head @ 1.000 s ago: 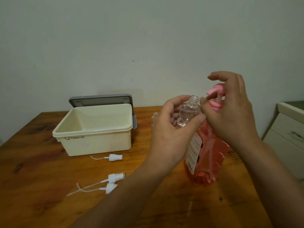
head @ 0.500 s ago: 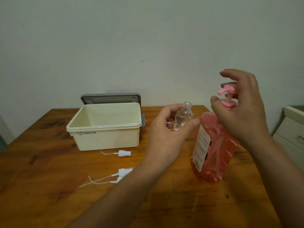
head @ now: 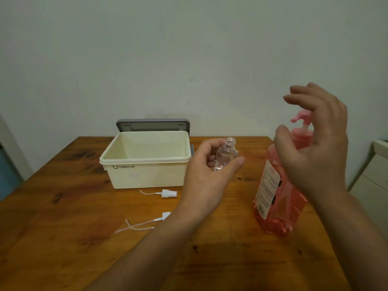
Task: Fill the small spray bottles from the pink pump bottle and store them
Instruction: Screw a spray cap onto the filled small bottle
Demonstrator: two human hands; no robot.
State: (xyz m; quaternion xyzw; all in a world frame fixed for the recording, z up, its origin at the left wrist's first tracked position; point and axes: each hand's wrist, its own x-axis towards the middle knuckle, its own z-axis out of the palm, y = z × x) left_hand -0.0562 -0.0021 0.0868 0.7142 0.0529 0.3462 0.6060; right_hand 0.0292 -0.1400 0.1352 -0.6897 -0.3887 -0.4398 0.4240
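Observation:
My left hand (head: 206, 177) grips a small clear spray bottle (head: 225, 154) without its cap, mouth upward, left of the pink pump bottle (head: 275, 192). The pink bottle stands upright on the wooden table (head: 63, 238). My right hand (head: 315, 150) hovers in front of its pump head (head: 300, 117), fingers spread and relaxed, holding nothing. A cream storage box (head: 144, 162) stands empty at the back left. One white spray head with its tube (head: 168, 194) lies before the box; two more spray heads (head: 161, 217) lie nearer, partly hidden by my left forearm.
A grey lid (head: 153, 123) leans against the wall behind the box. A white drawer cabinet (head: 375, 177) stands past the table's right edge. The wall closes the back of the table.
My left hand has carried the small bottle down and leftward, away from the pump nozzle. My right hand has lifted off the pump head and opened.

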